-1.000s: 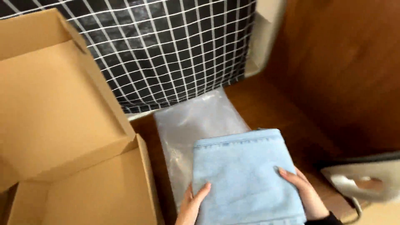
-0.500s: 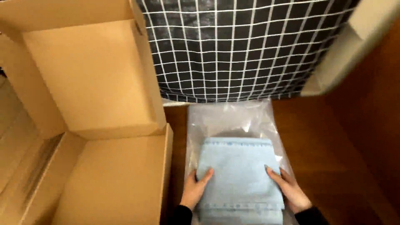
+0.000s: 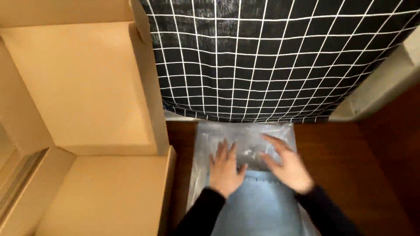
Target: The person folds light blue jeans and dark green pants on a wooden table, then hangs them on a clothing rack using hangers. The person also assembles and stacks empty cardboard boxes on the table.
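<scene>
Two bare hands lie flat on a clear plastic bag over folded blue cloth.

The left hand [image 3: 225,170] rests palm down, fingers spread, gripping nothing; the right hand [image 3: 286,165], blurred, is also open and flat on the crinkled clear plastic bag [image 3: 245,140]. Under the wrists lies the folded light-blue fabric [image 3: 260,205], on the dark brown wooden floor [image 3: 345,161]. Just left stands an open brown cardboard box [image 3: 100,192]. Beyond the bag hangs a black cloth with a white grid [image 3: 271,57].
</scene>
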